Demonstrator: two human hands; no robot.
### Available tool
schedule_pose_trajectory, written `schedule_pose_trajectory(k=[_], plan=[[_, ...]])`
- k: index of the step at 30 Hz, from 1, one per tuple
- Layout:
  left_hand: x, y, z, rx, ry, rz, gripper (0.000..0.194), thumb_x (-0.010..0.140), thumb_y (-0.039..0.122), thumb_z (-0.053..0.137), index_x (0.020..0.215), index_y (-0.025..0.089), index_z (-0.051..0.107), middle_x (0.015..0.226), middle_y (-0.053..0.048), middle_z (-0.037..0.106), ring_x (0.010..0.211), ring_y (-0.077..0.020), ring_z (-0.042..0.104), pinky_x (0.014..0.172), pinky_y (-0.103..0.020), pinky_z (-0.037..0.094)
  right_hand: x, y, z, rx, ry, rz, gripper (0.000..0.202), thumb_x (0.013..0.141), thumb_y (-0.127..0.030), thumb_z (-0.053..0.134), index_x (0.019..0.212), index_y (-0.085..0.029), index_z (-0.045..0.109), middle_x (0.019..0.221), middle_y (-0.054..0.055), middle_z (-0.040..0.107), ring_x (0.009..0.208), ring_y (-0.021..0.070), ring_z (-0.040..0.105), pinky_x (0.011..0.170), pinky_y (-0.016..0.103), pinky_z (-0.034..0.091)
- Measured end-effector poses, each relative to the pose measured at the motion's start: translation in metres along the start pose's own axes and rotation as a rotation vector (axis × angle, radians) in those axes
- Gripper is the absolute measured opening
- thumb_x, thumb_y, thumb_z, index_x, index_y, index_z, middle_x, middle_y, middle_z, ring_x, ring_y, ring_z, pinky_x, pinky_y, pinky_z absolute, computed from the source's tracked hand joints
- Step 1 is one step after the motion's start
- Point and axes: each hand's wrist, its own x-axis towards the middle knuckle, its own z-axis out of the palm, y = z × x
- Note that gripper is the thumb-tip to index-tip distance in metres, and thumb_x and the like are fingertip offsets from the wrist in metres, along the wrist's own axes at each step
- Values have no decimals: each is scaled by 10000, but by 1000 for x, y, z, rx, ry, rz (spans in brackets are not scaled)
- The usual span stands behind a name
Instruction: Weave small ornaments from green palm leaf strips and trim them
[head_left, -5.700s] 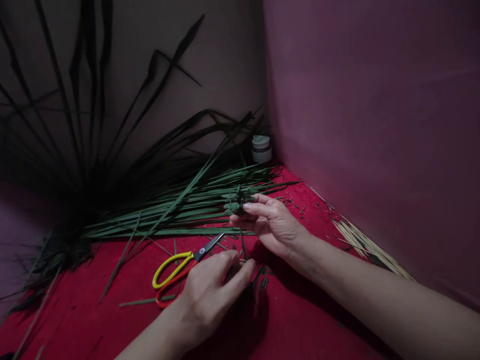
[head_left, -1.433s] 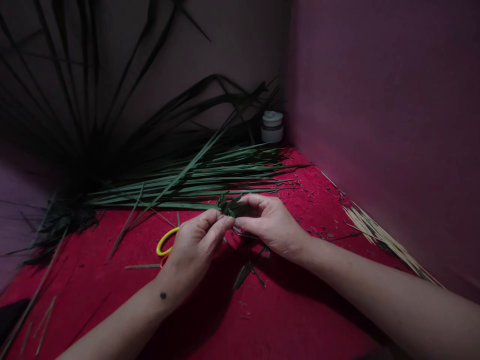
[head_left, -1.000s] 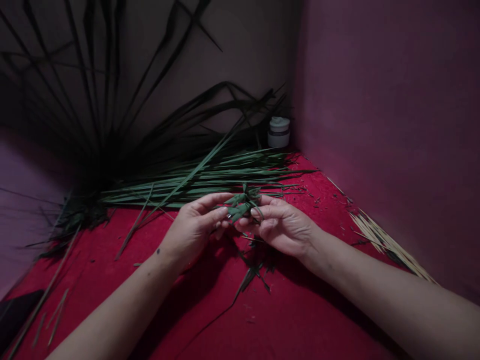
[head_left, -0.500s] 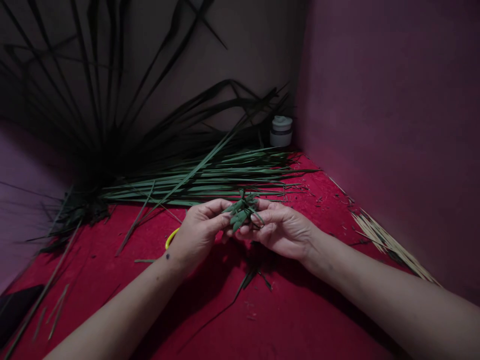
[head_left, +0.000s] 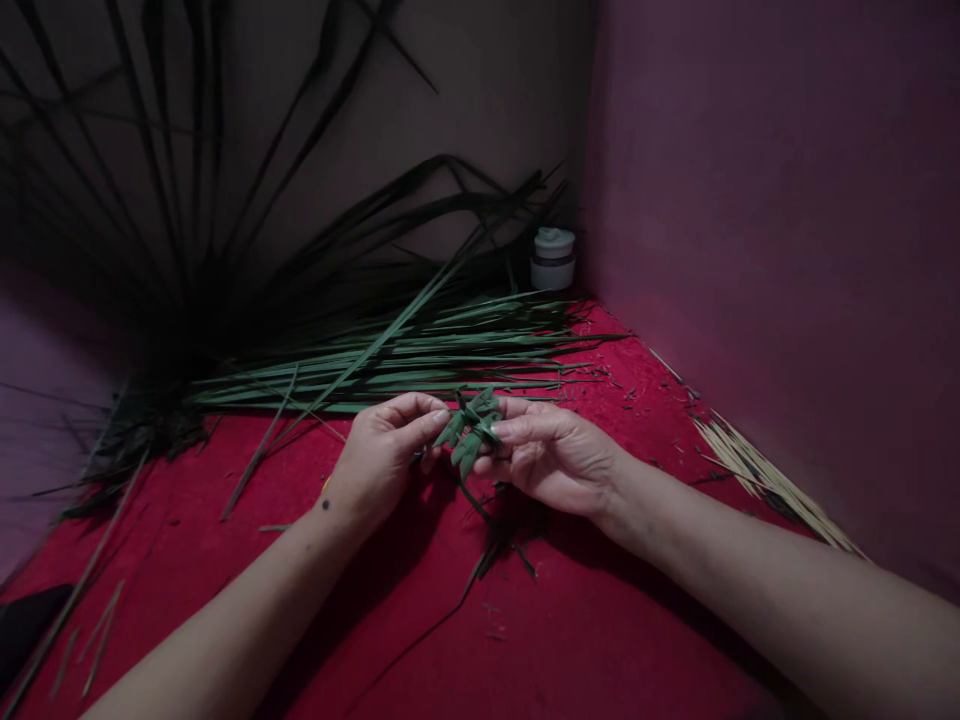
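Your left hand [head_left: 386, 450] has its thumb and forefinger nearly together, pinching the left edge of the green leaf figure [head_left: 466, 445], while its other fingers curl underneath. Your right hand [head_left: 559, 455] pinches the figure's right side, thumb pressed on the front and fingers bent behind it; how tightly they close there you cannot tell. The figure sits between your two hands, above the red cloth [head_left: 600, 640], with long green leaves [head_left: 390, 360] lying beyond it and pale sticks [head_left: 772, 485] well off to your right
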Motion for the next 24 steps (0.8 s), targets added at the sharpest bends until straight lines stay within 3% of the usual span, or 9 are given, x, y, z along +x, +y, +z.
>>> schedule_pose_trajectory(k=[15, 24], plan=[[3, -6, -1, 1, 25, -3, 157, 736, 286, 673, 713, 161, 581, 545, 20, 564, 440, -80, 480, 424, -192, 358, -1, 3, -1, 122, -13, 14, 179, 652, -11, 618, 799, -113, 626, 727, 25, 663, 642, 115, 632, 637, 220, 538], [5, -9, -2, 80, 31, 5, 168, 752, 317, 641, 716, 163, 583, 491, 42, 518, 397, -72, 421, 405, -198, 318, 2, 0, -5, 12, -24, -60, 172, 671, -96, 703, 830, -117, 643, 769, 33, 674, 648, 110, 629, 666, 235, 540]])
